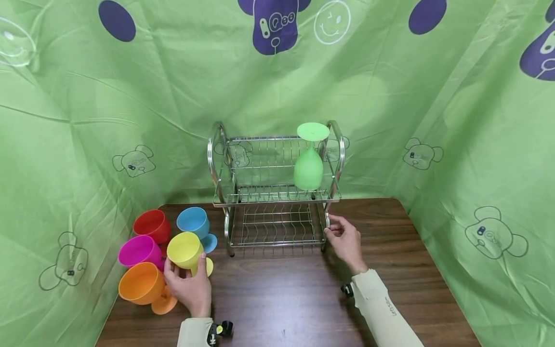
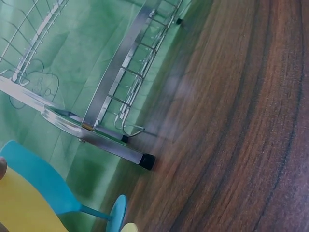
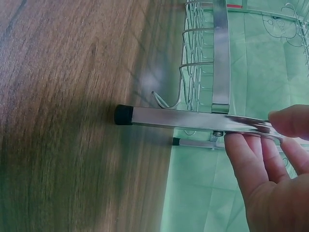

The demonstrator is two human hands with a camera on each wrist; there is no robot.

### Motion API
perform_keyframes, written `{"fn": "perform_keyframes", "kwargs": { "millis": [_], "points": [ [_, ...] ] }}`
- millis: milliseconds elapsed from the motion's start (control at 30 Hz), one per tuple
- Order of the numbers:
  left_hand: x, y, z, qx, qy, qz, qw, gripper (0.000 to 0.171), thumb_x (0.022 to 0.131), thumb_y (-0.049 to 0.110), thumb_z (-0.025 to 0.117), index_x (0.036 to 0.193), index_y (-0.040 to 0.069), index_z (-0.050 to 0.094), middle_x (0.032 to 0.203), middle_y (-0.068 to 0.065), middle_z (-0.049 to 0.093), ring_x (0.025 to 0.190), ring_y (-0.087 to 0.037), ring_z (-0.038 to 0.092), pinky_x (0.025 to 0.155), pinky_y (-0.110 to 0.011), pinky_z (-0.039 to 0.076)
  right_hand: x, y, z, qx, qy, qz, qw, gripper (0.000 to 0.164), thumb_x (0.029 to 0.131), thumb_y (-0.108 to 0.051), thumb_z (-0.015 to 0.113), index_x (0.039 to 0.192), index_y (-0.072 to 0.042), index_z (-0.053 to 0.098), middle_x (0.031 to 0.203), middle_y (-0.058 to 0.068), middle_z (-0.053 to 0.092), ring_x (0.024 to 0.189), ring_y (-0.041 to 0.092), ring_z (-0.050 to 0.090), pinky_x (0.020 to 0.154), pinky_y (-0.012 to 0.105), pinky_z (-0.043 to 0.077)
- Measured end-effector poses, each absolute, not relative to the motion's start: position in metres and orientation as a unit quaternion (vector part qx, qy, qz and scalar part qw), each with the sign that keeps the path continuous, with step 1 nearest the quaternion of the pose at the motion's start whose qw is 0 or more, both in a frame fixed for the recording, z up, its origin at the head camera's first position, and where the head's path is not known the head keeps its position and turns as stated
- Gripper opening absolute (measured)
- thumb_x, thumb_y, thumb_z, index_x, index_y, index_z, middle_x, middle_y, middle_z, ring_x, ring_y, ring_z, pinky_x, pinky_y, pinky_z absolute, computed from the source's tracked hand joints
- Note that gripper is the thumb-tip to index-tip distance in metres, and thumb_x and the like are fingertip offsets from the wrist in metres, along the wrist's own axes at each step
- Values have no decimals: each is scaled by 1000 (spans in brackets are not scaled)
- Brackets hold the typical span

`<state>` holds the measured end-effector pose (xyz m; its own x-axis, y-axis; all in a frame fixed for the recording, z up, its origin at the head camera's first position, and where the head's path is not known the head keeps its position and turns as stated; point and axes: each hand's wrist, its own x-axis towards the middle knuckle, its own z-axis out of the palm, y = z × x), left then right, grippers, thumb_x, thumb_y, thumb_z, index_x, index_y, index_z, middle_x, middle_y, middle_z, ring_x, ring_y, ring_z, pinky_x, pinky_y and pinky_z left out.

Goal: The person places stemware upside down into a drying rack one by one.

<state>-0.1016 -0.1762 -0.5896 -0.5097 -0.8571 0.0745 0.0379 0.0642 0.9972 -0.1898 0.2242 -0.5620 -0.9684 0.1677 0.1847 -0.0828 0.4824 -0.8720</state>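
My left hand (image 1: 191, 290) grips the bowl of a yellow plastic goblet (image 1: 184, 248), thumb on one side and fingers on the other. Part of that goblet shows at the lower left of the left wrist view, before a blue goblet (image 2: 46, 179). On the right, my other hand (image 1: 345, 241) holds the side leg of a two-tier metal dish rack (image 1: 277, 197). The right wrist view shows its thumb and fingers on opposite sides of the metal leg (image 3: 174, 117). A green goblet (image 1: 309, 168) sits upside down at the right of the rack's upper tier.
Left of the yellow goblet stand a red goblet (image 1: 151, 225), a magenta goblet (image 1: 138, 250) and an orange goblet (image 1: 140, 283), close together. The brown wooden table (image 1: 277, 299) has green printed cloth (image 1: 173, 96) hanging behind it and at both sides.
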Motion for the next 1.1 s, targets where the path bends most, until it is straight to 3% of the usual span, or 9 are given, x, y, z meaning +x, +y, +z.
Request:
{"fn": "perform_keyframes", "kwargs": {
  "millis": [333, 633, 933, 1100],
  "points": [
    [-92, -177, -587, 308, -660, -575, 372, 91, 77, 22, 97, 154, 34, 51, 151, 1, 54, 136, -20, 56, 116, -40, 50, -192, 223, -560, -21, -855, 504, 120, 48, 88, -1, 82, 133, -14, 72, 99, 16, 78, 87, 27, 77, 76, 23, 64],
    [-78, -175, -575, 281, -697, -550, 364, 92, 78, 19, 96, 155, 37, 50, 144, -1, 55, 121, -8, 59, 97, -7, 50, -190, 229, -558, -20, -867, 490, 84, 52, 89, -7, 83, 138, -16, 68, 107, 16, 78, 94, 29, 77, 80, 23, 63],
    [-64, -169, -550, 215, -738, -539, 344, 94, 76, 7, 95, 156, 29, 53, 133, 5, 54, 112, -6, 61, 95, -3, 48, -177, 222, -543, -8, -873, 476, 102, 55, 85, -12, 87, 137, -10, 67, 120, 15, 68, 108, 31, 71, 86, 30, 65],
    [-55, -167, -538, 178, -781, -503, 326, 94, 73, 11, 97, 156, 20, 54, 141, -6, 59, 113, -5, 54, 93, -3, 47, -161, 216, -525, 5, -872, 481, 93, 54, 87, -13, 87, 137, -8, 66, 126, 16, 66, 112, 34, 69, 88, 36, 65]
  ]
}}
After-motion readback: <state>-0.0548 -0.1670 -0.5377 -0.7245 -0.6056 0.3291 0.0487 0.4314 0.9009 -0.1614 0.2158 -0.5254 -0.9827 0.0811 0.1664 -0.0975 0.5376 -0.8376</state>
